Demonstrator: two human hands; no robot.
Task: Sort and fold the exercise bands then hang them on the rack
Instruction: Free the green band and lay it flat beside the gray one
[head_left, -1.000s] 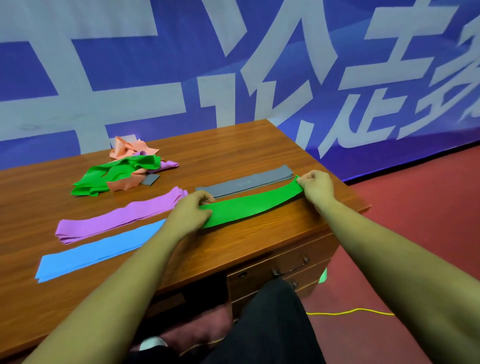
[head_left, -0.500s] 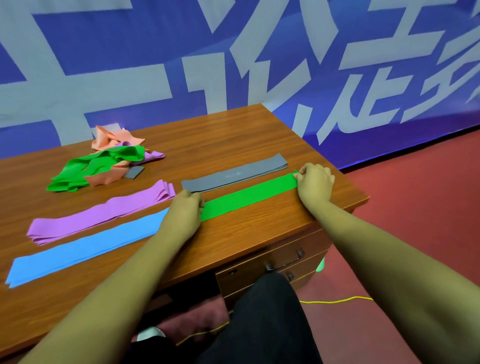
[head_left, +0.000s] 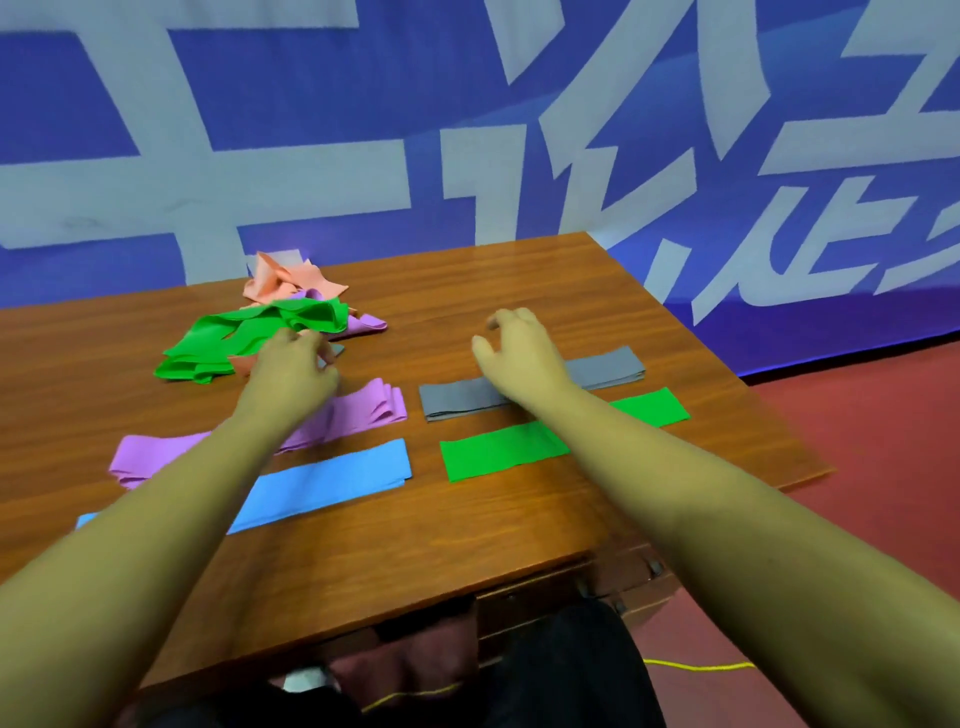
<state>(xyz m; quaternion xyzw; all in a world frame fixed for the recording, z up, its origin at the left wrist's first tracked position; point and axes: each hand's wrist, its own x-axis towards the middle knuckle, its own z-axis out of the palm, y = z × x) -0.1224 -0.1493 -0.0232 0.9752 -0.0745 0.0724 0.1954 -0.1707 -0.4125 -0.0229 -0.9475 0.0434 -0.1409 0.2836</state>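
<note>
While both bare arms reach across a wooden desk (head_left: 519, 275), four flattened exercise bands lie in two rows. A purple band (head_left: 363, 408) and a grey band (head_left: 457, 397) form the far row, with a blue band (head_left: 332, 480) and a green band (head_left: 498, 452) nearer the person. Farther back on the left sits a tangled heap (head_left: 244, 332) of green, peach and purple bands. The left hand (head_left: 291, 376) is at the heap's near edge, fingers curled; whether its grip holds a band cannot be told. The right hand (head_left: 519, 358) hangs over the grey band, its grip loose and empty, the forearm crossing the grey and green bands. A blue banner (head_left: 311, 104) with pale lettering fills the background.
</note>
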